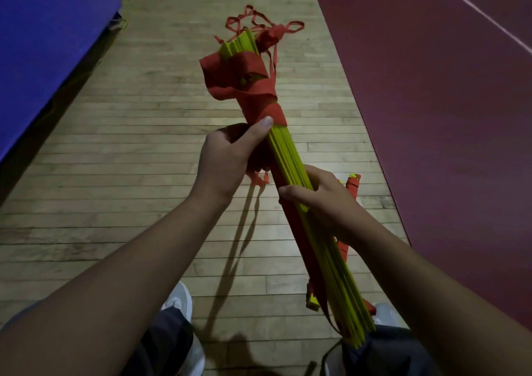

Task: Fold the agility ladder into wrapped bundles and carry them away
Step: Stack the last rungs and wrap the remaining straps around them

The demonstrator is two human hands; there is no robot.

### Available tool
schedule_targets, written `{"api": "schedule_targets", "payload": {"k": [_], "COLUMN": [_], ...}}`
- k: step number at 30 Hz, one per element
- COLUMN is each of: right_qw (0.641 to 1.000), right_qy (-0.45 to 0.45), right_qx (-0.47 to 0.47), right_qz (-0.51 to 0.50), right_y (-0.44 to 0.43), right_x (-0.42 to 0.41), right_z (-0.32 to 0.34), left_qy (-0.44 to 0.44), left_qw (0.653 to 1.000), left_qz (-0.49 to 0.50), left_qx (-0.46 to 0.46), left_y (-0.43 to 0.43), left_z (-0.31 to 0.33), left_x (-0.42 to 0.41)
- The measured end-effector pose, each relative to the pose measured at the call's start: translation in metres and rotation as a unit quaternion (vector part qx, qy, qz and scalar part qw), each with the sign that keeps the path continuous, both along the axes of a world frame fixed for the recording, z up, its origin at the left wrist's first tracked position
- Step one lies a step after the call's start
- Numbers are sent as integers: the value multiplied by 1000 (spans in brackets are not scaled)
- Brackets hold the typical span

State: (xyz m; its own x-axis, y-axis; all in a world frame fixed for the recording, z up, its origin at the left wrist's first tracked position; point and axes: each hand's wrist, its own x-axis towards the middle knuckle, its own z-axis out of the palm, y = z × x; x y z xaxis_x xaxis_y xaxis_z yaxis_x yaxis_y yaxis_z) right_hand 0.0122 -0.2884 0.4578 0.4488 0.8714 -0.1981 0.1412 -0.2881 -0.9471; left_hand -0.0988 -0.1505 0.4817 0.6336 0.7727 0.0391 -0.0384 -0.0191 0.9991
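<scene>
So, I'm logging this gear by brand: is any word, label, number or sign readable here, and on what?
None is readable.
The yellow rungs, red strap, blue mat and white shoe show no print; the white lines on the maroon court are plain markings, not characters.

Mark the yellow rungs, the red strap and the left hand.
yellow rungs (pixel 289 159): head view, flat face of the stack between the two hands.
red strap (pixel 259 93): head view, the band wound round the stack.
left hand (pixel 227 156): head view, back of the hand.
</scene>
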Motion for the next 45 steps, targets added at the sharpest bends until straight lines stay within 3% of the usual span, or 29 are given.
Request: {"api": "schedule_targets", "payload": {"k": [3,11,19,29,37,41,45], "right_qw": [1000,995,987,994,984,983,996], "right_qy": [-15,85,144,-90,-176,-178,-81], "right_qx": [-4,31,54,-3,-11,-11,25], "right_qz": [23,35,-34,-69,-37,-43,-32], "right_y": [-1,-4,-7,-3,0,1,1], "right_x": [3,0,5,12,5,5,6], "right_z": [-3,0,2,-3,-11,-12,-14], "left_qy": [-21,-26,91,121,180,154,128], "left_qw": [1000,999,993,985,969,976,984], "left_qz": [-19,-39,-70,-56,15,40,46], "left_qx": [-7,-14,30,106,166,146,119], "left_y": [1,12,27,4,-12,-14,-10], "left_z": [1,-5,-3,-3,-11,-8,-3], "left_x": [-1,-2,-2,0,4,5,5]}}
